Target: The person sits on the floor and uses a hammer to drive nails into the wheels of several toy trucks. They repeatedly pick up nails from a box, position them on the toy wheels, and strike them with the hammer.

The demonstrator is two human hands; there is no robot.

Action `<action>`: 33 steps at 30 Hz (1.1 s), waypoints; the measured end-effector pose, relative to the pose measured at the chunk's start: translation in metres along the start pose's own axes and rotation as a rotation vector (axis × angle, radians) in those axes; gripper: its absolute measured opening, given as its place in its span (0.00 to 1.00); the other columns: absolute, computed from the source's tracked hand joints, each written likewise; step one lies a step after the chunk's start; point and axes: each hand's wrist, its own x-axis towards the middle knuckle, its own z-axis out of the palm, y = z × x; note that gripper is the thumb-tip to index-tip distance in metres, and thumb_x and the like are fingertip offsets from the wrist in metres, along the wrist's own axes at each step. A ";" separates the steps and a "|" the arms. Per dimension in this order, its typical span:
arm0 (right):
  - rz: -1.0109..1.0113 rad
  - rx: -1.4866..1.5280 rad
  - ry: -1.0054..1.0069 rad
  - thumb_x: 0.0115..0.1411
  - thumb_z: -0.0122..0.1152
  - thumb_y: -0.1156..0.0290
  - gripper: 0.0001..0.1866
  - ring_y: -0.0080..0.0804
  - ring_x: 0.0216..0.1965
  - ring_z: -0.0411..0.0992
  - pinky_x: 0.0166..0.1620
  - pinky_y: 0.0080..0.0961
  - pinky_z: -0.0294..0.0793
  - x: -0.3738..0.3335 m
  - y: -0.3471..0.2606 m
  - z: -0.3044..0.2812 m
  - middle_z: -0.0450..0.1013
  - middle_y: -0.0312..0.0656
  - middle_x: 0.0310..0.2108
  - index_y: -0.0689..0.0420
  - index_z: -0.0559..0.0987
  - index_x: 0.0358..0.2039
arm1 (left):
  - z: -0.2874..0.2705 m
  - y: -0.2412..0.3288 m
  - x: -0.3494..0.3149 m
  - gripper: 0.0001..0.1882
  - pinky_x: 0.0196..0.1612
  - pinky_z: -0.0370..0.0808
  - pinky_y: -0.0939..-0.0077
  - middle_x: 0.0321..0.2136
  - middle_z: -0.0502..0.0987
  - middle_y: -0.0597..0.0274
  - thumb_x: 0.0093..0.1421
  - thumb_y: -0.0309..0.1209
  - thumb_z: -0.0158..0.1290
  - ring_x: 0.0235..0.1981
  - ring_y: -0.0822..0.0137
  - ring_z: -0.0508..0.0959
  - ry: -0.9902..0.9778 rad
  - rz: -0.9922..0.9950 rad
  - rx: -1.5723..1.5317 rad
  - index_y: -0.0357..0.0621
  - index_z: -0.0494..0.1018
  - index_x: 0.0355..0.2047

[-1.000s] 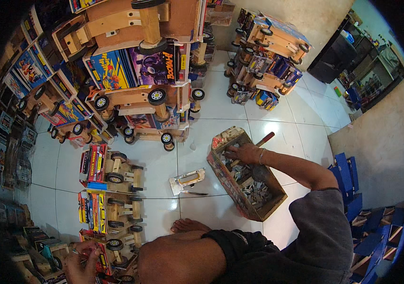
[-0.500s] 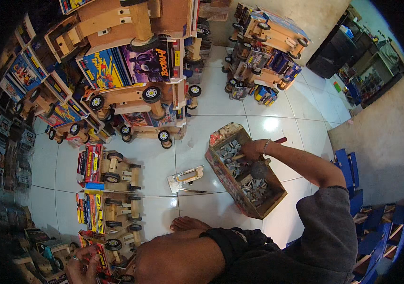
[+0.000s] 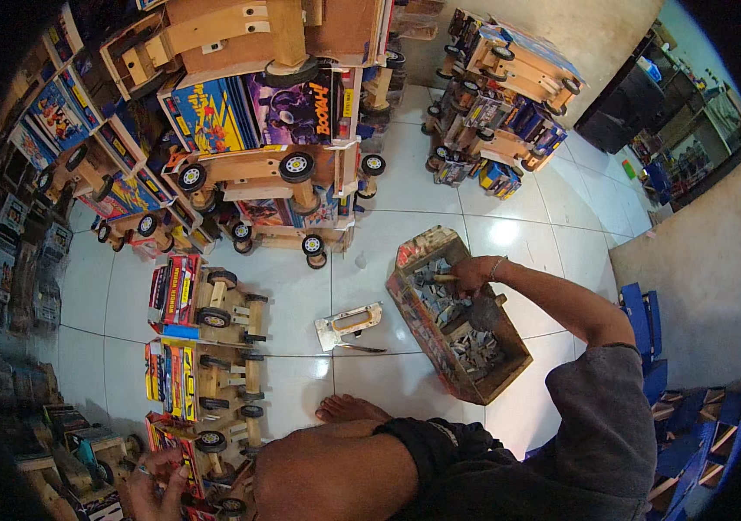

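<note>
My right hand (image 3: 474, 274) reaches into a worn wooden box (image 3: 506, 366) on the floor. Its fingers are closed around a light wooden handle (image 3: 445, 278); whatever is at the handle's end is hidden. Small grey metal pieces (image 3: 477, 350) fill both compartments of the box, and a dark rounded object (image 3: 488, 311) lies beside my hand. At the lower left, my left hand (image 3: 160, 491) is half curled with thumb and fingers apart and nothing visible in it. It is close to a row of colourful wooden toy trucks (image 3: 175, 379) lying on their sides, black wheels facing right.
A hand saw (image 3: 351, 323) with a pale handle and a thin blade (image 3: 362, 348) lie on the white tiles between trucks and box. Stacked toy trucks (image 3: 294, 113) rise at the upper left, another pile (image 3: 509, 113) farther back. Blue-painted wooden pieces (image 3: 683, 434) stand at right.
The view has shifted slightly, moving the scene a little to the right. A red stick end beside my right wrist no longer shows. Both hands stay in about the same places.
</note>
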 end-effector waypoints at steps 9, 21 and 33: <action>0.016 -0.109 0.006 0.66 0.52 0.54 0.22 0.49 0.37 0.79 0.42 0.47 0.76 0.015 -0.001 0.019 0.81 0.53 0.39 0.58 0.80 0.48 | -0.001 0.005 0.000 0.18 0.57 0.75 0.59 0.50 0.80 0.50 0.72 0.39 0.51 0.52 0.54 0.79 0.036 0.217 -0.230 0.38 0.76 0.54; 0.092 0.107 0.052 0.61 0.56 0.60 0.20 0.39 0.34 0.80 0.37 0.39 0.78 0.004 -0.022 0.005 0.81 0.50 0.36 0.54 0.79 0.52 | 0.002 0.006 0.003 0.17 0.55 0.75 0.59 0.48 0.81 0.53 0.71 0.39 0.53 0.51 0.54 0.80 0.077 0.223 -0.161 0.41 0.78 0.52; -0.043 -0.283 -0.009 0.63 0.55 0.58 0.18 0.51 0.42 0.79 0.44 0.51 0.76 0.021 -0.027 0.016 0.81 0.53 0.38 0.57 0.83 0.43 | 0.000 0.015 0.000 0.15 0.56 0.76 0.58 0.49 0.81 0.52 0.71 0.37 0.53 0.51 0.56 0.80 0.038 0.170 -0.212 0.42 0.79 0.52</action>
